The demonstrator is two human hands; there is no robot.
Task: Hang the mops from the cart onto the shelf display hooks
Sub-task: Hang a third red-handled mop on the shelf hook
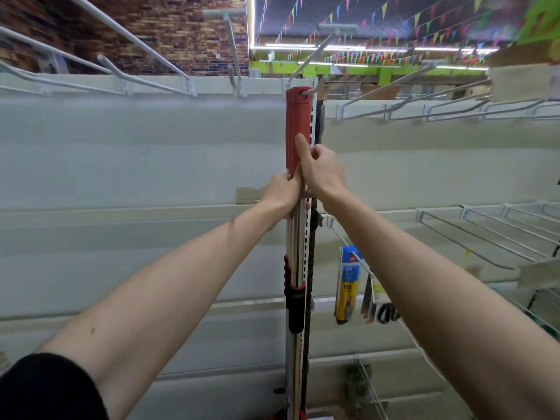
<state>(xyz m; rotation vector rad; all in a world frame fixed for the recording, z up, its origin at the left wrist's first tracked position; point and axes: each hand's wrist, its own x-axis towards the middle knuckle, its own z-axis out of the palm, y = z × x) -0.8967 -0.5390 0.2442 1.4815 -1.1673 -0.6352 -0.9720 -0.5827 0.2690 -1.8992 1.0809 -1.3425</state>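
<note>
Both hands [298, 180] grip hooked mop [298, 125].

The mop [295, 237] runs out of the bottom edge, so its head is unseen, and the hands [303, 180] cover the joint between red grip and metal pole. Print on the blue packet [348, 277] is too small to read. The pale object [524, 83] at upper right is blurred and cut by the edge.

Mop [298, 125] hangs on hook [315, 57]; packaged goods [348, 283] lower right.
</note>
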